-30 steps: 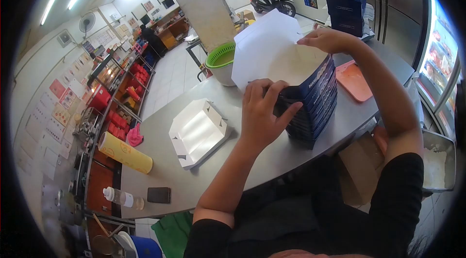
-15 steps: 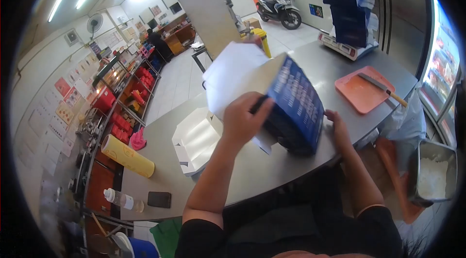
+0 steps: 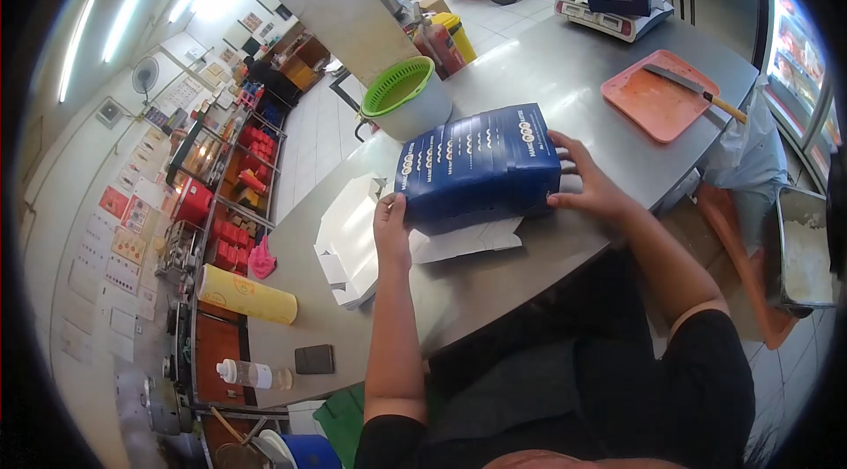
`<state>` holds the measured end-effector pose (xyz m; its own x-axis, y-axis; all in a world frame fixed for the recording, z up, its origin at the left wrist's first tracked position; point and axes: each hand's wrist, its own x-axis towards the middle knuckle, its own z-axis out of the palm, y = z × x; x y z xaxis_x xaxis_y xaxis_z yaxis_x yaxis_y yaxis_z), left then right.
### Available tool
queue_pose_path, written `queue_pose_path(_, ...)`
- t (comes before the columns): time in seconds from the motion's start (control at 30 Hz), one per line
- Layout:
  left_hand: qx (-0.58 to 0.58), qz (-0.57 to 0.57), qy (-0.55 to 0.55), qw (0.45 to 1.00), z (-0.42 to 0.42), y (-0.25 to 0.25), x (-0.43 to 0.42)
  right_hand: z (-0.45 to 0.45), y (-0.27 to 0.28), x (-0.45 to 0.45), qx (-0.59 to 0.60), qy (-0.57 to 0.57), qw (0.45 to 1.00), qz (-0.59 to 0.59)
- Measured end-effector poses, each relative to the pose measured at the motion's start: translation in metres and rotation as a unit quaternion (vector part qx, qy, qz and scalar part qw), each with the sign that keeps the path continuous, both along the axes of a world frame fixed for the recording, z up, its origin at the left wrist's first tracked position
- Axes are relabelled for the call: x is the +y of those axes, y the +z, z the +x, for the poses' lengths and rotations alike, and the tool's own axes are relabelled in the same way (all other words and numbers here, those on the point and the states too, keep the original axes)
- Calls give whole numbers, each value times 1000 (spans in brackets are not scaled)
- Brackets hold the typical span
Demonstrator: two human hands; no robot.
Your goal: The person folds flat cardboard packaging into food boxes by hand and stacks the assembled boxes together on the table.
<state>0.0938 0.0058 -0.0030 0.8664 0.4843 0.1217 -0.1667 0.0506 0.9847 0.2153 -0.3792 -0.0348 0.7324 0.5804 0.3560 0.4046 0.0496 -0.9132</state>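
Note:
A stack of dark blue printed boxes (image 3: 481,165) lies on its side on the metal table, its printed edges facing up. My left hand (image 3: 391,222) grips the stack's left end, thumb on top. At the right end, my right hand (image 3: 589,182) rests with thumb and fingers apart around the corner. White cardboard (image 3: 468,241) sticks out from under the stack toward me. Just left of it lies an open white box tray (image 3: 351,235), partly behind my left hand.
Behind the stack stands a pail with a green basket (image 3: 401,90). To the right are an orange tray (image 3: 653,107) with a knife (image 3: 693,85), and a scale (image 3: 609,21) bearing blue boxes. A yellow roll (image 3: 247,294), bottle (image 3: 254,374) and dark wallet (image 3: 314,360) lie left.
The blue stack has gone from upright to lying on its side, with its printed edges turned up. My left hand has moved to its left end, my right hand to its right end.

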Motion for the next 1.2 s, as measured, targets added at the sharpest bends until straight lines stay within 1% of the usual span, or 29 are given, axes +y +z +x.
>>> queue_pose_path(0.03, 18, 17, 15, 1000, -1, 5, -1, 10, 1, -4, -11, 8, 1000, -21)
queue_pose_path(0.07, -2, 118, 68, 991, -1, 7, -3, 26, -4, -5, 8, 24, 1000, -13)
queue_pose_path(0.1, -23, 216, 121, 969, 3, 9, -10, 38, -5, -7, 29, 37, 999, -27)
queue_pose_path(0.13, -45, 311, 172, 934, 5, 14, -19, 50, -4, -10, 49, 50, 997, -41)
queue_pose_path(0.2, -90, 483, 142, 859, 7, 33, -38, 73, -7, -11, 71, 87, 992, -64)
queue_pose_path(0.23, -115, 562, 127, 809, 8, 45, -50, 77, -3, -10, 46, 93, 992, -73)
queue_pose_path(0.3, -94, 616, 92, 777, 10, 61, -79, 82, 3, -6, -4, 108, 990, -93)
queue_pose_path(0.33, -82, 641, 75, 759, 13, 65, -91, 84, 3, -3, -13, 132, 988, -83)
queue_pose_path(0.43, -61, 690, 42, 720, 28, 69, -110, 79, -8, 1, -42, 144, 988, -46)
queue_pose_path(0.47, -52, 688, 8, 724, 31, 69, -113, 76, -13, 0, -38, 149, 988, -24)
queue_pose_path(0.57, -13, 700, -41, 713, 34, 64, -118, 55, -16, -4, -6, 181, 983, -10)
queue_pose_path(0.6, -9, 698, -50, 714, 35, 64, -117, 50, -12, -8, -12, 174, 984, -42)
queue_pose_path(0.67, 3, 695, -73, 716, 35, 65, -115, 51, -12, -8, -13, 155, 986, -54)
queue_pose_path(0.7, 12, 700, -78, 709, 34, 66, -117, 51, -14, -8, -13, 146, 987, -59)
queue_pose_path(0.8, 33, 714, -86, 694, 29, 71, -122, 64, -25, 0, -66, 133, 989, -6)
queue_pose_path(1.0, 40, 722, -97, 683, 25, 68, -120, 58, -23, 1, -28, 139, 990, -3)
queue_pose_path(1.1, 35, 720, -102, 686, 23, 65, -117, 46, -20, 1, -48, 123, 991, 1)
queue_pose_path(1.2, 27, 710, -105, 696, 22, 61, -114, 30, -11, -3, -106, 92, 986, -89)
